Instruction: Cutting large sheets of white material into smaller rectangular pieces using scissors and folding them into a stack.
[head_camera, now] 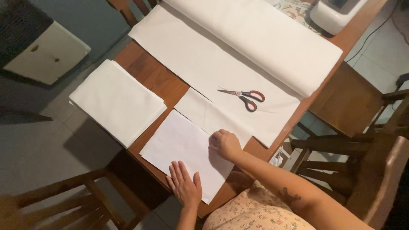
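My left hand (pixel 185 185) lies flat, fingers together, on the near end of a white paper sheet (pixel 177 142) on the wooden table (pixel 155 76). My right hand (pixel 225 144) is curled at the sheet's far right edge, fingertips pressing where the sheet meets a strip of white fabric (pixel 204 113). Whether it pinches anything is hidden. Red-handled scissors (pixel 246 96) rest shut on the unrolled fabric beyond my right hand, untouched.
A thick roll of white fabric (pixel 264 38) spans the table's far side. A folded white stack (pixel 115 100) overhangs the left edge. A white sewing machine (pixel 334 15) stands at the far end. Wooden chairs (pixel 68 200) stand left and right (pixel 362 145).
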